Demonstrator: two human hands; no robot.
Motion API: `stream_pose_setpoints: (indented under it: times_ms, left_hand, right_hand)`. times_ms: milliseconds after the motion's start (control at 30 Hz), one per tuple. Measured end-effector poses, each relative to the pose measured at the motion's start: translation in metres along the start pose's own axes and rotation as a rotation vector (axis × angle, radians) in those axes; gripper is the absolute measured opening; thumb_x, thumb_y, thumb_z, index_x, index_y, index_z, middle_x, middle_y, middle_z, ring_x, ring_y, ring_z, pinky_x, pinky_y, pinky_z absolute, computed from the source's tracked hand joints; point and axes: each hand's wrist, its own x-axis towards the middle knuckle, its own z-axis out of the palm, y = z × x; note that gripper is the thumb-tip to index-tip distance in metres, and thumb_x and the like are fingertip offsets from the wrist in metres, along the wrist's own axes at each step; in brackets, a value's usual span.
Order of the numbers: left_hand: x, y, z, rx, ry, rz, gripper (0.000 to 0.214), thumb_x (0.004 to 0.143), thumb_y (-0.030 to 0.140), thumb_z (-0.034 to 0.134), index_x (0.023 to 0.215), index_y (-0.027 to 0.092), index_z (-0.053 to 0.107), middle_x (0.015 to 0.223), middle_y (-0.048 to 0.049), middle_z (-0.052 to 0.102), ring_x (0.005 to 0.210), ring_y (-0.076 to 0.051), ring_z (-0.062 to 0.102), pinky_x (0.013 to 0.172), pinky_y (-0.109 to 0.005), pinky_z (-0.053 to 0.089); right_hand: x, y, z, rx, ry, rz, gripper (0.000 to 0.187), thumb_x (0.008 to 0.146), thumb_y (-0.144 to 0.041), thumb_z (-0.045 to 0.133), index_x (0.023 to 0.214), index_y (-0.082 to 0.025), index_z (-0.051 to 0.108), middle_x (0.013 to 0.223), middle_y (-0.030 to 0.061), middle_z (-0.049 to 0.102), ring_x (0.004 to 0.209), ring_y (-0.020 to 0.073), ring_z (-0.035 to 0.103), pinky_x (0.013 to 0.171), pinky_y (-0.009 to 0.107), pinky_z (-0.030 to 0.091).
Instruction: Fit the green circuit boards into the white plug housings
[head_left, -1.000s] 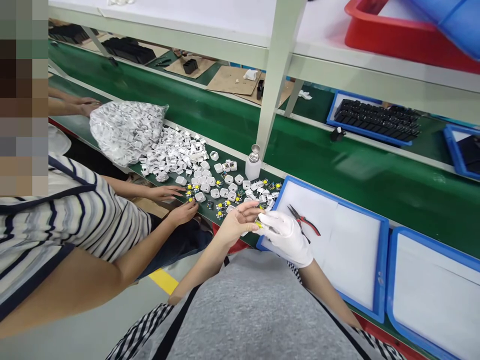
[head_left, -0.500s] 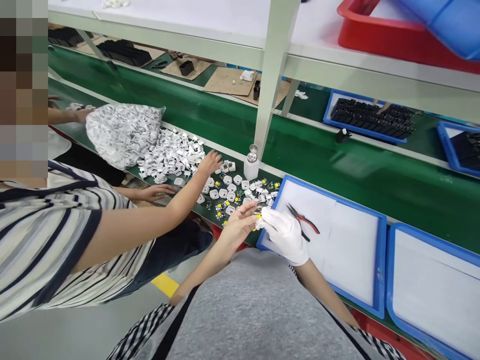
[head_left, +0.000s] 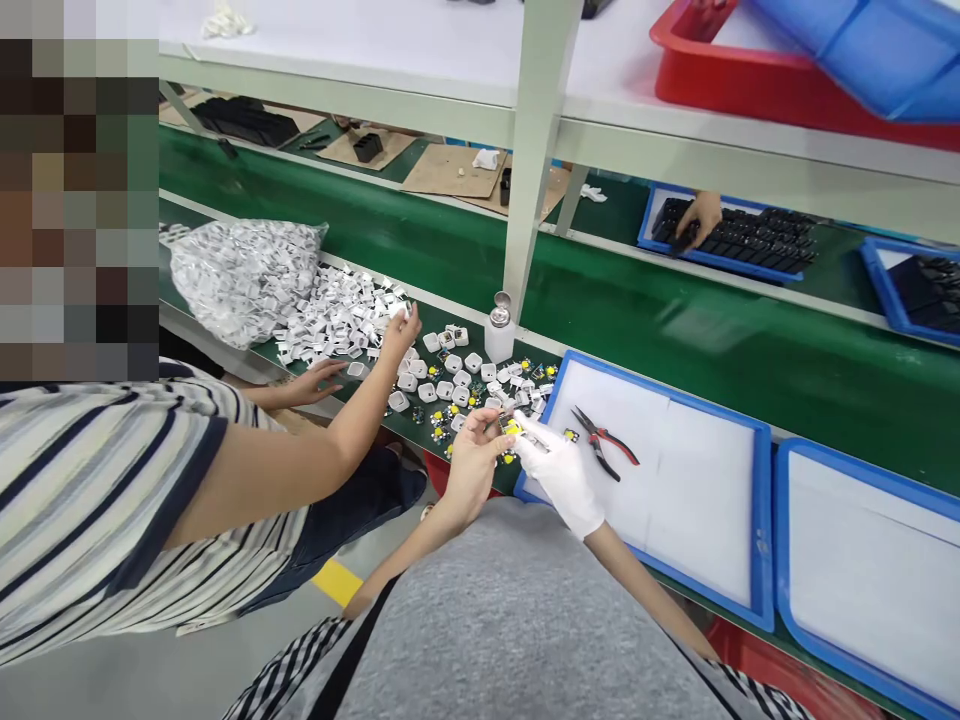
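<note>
My bare left hand (head_left: 474, 462) is closed, its fingertips pinching a small circuit board with a yellow component (head_left: 513, 427). Opposite it, my right hand (head_left: 564, 474), in a white glove, has its fingers closed at the same board's other edge. The fingers partly cover the board, and a thin metallic piece by the gloved fingers is too small to make out. Beyond my hands lie several white square housings (head_left: 460, 394) and loose boards with yellow parts (head_left: 439, 420). Right of the glove, pliers with red and black handles (head_left: 604, 440) rest in a blue-rimmed tray (head_left: 701, 425), near another small board (head_left: 571, 436).
A white dispenser bottle (head_left: 499, 338) stands by the shelf post (head_left: 534, 150). On the left, a co-worker's hand (head_left: 405, 328) reaches over a pile of white parts (head_left: 341, 315) beside a filled plastic bag (head_left: 240, 275). Across the green belt, another person's hand (head_left: 703, 215) touches black parts.
My gloved hand has shifted slightly left and down, showing more of the board. The co-worker's hand has moved left to the white pile. A hand has appeared over the far black parts.
</note>
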Motion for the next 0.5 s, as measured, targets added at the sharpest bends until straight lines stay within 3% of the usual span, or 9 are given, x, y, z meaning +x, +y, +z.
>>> stream_pose_setpoints:
  times_ms: [100, 167, 233, 333, 400, 500]
  left_hand:
    - [-0.002, 0.002, 0.0, -0.021, -0.012, 0.009, 0.036, 0.044, 0.005, 0.07, 0.072, 0.017, 0.052, 0.082, 0.0008, 0.058, 0.082, -0.011, 0.055, 0.065, -0.018, 0.042]
    - [-0.002, 0.003, 0.0, -0.047, -0.016, -0.045, 0.036, 0.045, 0.007, 0.071, 0.073, 0.017, 0.052, 0.078, 0.0017, 0.057, 0.082, -0.012, 0.055, 0.065, -0.019, 0.042]
    - [-0.003, 0.002, -0.001, -0.084, -0.028, -0.125, 0.036, 0.046, 0.011, 0.072, 0.076, 0.018, 0.052, 0.077, 0.0015, 0.057, 0.077, -0.011, 0.056, 0.064, -0.02, 0.042]
    - [-0.002, 0.0, -0.002, -0.118, -0.047, -0.2, 0.037, 0.047, 0.017, 0.072, 0.078, 0.018, 0.053, 0.077, -0.0001, 0.058, 0.069, -0.01, 0.055, 0.063, -0.022, 0.042]
    - [-0.002, -0.002, -0.003, -0.118, -0.035, -0.175, 0.037, 0.045, 0.017, 0.073, 0.076, 0.018, 0.053, 0.073, 0.0009, 0.058, 0.066, -0.009, 0.054, 0.062, -0.021, 0.042]
    - [-0.001, -0.005, -0.005, -0.07, -0.006, -0.065, 0.034, 0.042, 0.011, 0.073, 0.071, 0.018, 0.055, 0.071, 0.0028, 0.058, 0.065, -0.007, 0.053, 0.059, -0.018, 0.04]
  right_hand:
    - [-0.003, -0.008, 0.002, 0.099, 0.059, 0.083, 0.021, 0.057, -0.029, 0.063, 0.073, -0.017, 0.057, 0.07, 0.001, 0.057, 0.057, 0.0091, 0.05, 0.053, 0.022, 0.043]
    - [-0.004, -0.015, -0.001, 0.251, -0.018, 0.209, 0.022, 0.056, -0.029, 0.065, 0.068, -0.016, 0.051, 0.053, -0.0038, 0.05, 0.039, 0.0047, 0.039, 0.035, 0.017, 0.029]
    - [-0.003, -0.021, -0.006, 0.453, -0.113, 0.334, 0.027, 0.055, -0.03, 0.067, 0.065, -0.016, 0.046, 0.046, -0.0058, 0.045, 0.034, 0.003, 0.034, 0.031, 0.014, 0.021]
    - [-0.002, -0.023, -0.012, 0.689, -0.129, 0.45, 0.03, 0.052, -0.028, 0.07, 0.069, -0.015, 0.05, 0.053, -0.0039, 0.049, 0.042, 0.0038, 0.043, 0.036, 0.013, 0.031]
    - [-0.004, -0.022, -0.012, 0.664, -0.124, 0.434, 0.032, 0.055, -0.029, 0.069, 0.079, -0.015, 0.053, 0.059, -0.0027, 0.051, 0.044, 0.0039, 0.044, 0.038, 0.014, 0.034]
    - [-0.011, -0.021, -0.007, 0.458, -0.171, 0.328, 0.037, 0.062, -0.03, 0.064, 0.095, -0.018, 0.052, 0.06, -0.0041, 0.048, 0.037, 0.0014, 0.035, 0.035, 0.015, 0.027]
